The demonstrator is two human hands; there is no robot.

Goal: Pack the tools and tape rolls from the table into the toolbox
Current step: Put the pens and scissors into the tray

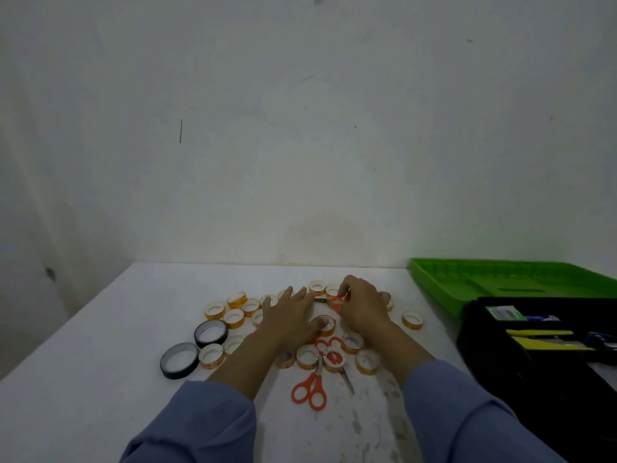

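Several small orange-and-white tape rolls (233,318) lie scattered mid-table, with two black tape rolls (179,359) at their left. My right hand (362,304) pinches the orange handle of a pair of scissors (337,302) at the far side of the pile. My left hand (290,315) lies flat with straight fingers over the rolls, its thumb touching one roll (329,324). Two more orange-handled scissors (309,390) lie nearer me. The black toolbox (534,345) stands open at the right, holding yellow-handled tools.
A green tray (494,279) lies behind the toolbox at the back right. The white table (100,379) meets a bare wall at its far edge. My blue sleeves cover both forearms near the bottom.
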